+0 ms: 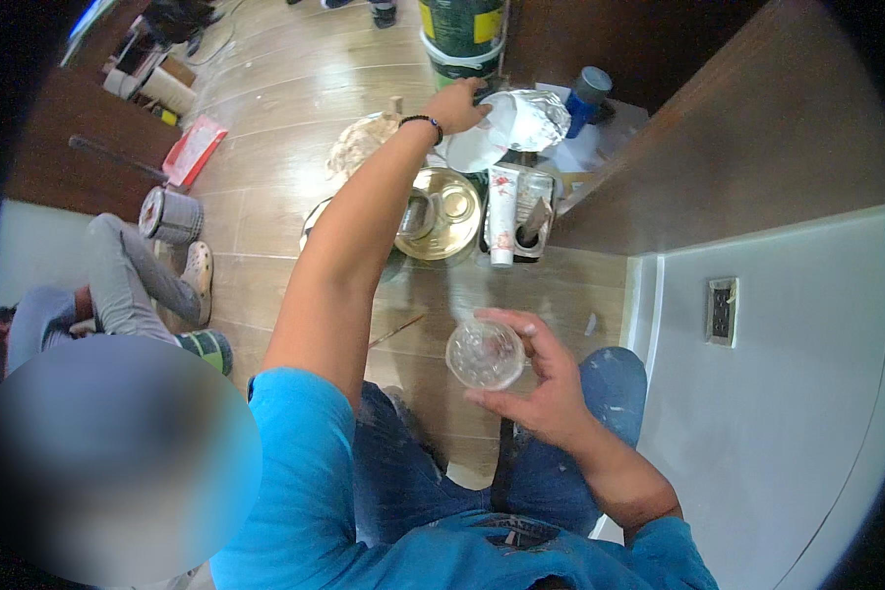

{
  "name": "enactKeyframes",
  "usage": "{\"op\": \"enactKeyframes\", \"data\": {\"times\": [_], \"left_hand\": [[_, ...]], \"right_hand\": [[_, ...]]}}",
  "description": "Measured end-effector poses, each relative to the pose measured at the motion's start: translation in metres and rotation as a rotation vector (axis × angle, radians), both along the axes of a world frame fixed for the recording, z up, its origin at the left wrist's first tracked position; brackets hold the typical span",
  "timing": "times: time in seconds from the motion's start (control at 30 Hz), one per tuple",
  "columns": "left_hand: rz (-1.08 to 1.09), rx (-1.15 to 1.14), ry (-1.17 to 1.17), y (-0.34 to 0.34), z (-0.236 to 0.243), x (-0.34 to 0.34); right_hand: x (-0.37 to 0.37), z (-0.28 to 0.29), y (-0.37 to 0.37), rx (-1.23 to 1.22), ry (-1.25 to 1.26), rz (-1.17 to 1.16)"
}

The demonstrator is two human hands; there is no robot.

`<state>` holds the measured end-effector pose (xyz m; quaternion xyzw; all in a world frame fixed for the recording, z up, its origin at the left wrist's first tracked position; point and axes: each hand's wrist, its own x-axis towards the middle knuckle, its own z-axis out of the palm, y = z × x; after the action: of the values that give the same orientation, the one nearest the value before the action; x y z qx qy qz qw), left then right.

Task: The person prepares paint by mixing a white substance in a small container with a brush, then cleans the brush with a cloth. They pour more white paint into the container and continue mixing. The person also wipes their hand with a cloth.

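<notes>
Within right hand (pixel 552 393): cup (pixel 485 355), perhaps

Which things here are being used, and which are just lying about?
Apparently in use:
clear cup, held in the right hand
crumpled foil, near the left hand (perhaps)

Seemingly lying about:
red dustpan
thin stick on the floor
can near another person

The person wears a bright blue T-shirt (pixel 413 553) whose short sleeves (pixel 300 418) end above the elbows, with a dark print (pixel 513 536) too indistinct to make out on the front. Blue denim jeans (pixel 398 472) cover the legs, flecked with pale spots around the right knee. The left hand (pixel 456 107) and right hand (pixel 549 385) are bare, and a dark beaded bracelet (pixel 424 120) circles the left wrist
</notes>
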<state>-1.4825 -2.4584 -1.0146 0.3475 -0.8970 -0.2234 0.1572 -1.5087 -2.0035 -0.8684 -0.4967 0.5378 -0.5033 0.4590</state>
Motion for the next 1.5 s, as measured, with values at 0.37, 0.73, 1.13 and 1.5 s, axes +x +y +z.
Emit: {"op": "enactKeyframes", "data": {"times": [0.37,0.73,1.13,1.5], "left_hand": [[-0.089,0.228,-0.286,-0.052,-0.036,0.003],[-0.026,0.051,-0.218,-0.046,-0.026,-0.046],[0.110,-0.001,-0.338,-0.036,-0.036,-0.078],[0.171,-0.106,-0.204,-0.041,-0.013,-0.043]], "right_hand": [[-0.023,0.019,0.063,0.054,-0.080,-0.203],[-0.012,0.027,0.070,0.045,-0.105,-0.190],[-0.004,0.039,0.097,0.054,-0.058,-0.299],[-0.005,0.039,0.106,0.063,-0.143,-0.348]]}}
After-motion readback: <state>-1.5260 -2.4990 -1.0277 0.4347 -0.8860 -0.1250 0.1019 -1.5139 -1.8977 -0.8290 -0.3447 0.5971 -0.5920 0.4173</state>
